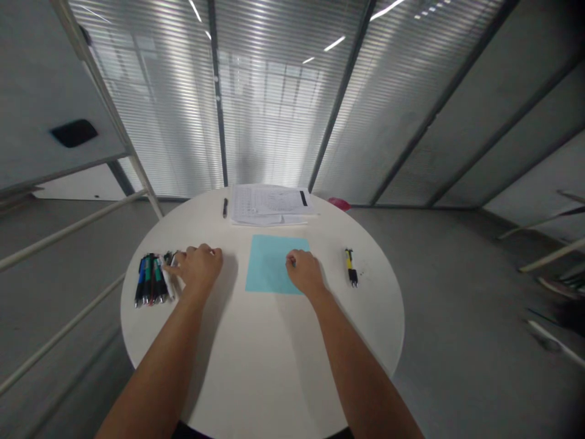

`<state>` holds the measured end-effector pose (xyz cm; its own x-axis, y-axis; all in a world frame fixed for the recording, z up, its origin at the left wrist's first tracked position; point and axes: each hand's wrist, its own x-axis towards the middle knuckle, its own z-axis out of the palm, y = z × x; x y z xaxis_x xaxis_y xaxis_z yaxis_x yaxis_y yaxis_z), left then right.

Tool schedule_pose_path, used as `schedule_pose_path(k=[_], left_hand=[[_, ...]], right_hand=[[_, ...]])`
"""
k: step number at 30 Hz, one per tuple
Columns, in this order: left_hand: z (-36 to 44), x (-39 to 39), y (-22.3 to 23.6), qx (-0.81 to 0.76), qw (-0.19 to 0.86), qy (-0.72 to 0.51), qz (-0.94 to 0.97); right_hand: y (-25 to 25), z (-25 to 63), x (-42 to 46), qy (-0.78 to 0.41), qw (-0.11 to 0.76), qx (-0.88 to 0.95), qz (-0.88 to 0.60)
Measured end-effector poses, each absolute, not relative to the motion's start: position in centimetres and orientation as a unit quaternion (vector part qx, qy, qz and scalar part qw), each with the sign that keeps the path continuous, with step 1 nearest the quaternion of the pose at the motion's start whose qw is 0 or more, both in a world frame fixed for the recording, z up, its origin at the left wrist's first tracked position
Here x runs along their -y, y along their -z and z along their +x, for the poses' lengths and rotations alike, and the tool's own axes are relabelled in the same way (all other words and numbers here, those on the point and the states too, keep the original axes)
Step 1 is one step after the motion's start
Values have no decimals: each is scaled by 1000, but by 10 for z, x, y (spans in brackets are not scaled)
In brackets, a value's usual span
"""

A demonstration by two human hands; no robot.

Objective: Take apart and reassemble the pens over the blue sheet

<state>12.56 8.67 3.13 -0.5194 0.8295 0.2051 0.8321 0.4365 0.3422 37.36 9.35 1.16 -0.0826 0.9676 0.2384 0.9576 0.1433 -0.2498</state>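
Head view: what are the hands doing?

The left hand point(198, 271) curls narrowly, its fingertips against a tight row of slim, glossy plastic pens point(153, 279) at the table's left. I cannot tell whether it grips them.

And the right hand?

The right hand point(304, 272) is curled narrowly too, its fingertips on a smooth square of pale blue paper point(267, 265). Whether it pinches anything is too small to tell.

Further out?

A slim yellow-and-black pen point(350, 267) lies right of the paper. A thin black pen point(225, 207) and a stack of printed white sheets point(269, 204) sit far, all on a smooth, round white table point(137, 317).
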Motion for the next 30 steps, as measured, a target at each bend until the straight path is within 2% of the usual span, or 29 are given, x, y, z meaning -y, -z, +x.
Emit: schedule_pose_path(k=[7, 13, 30], left_hand=[[123, -85, -32, 842, 22, 215, -495], [125, -90, -28, 843, -22, 196, -501], [117, -98, -10, 813, 26, 208, -543]], right_hand=[[-12, 377, -95, -25, 180, 729, -660], [-14, 376, -94, -28, 179, 731, -658], [-15, 376, -93, -30, 161, 736, -657]])
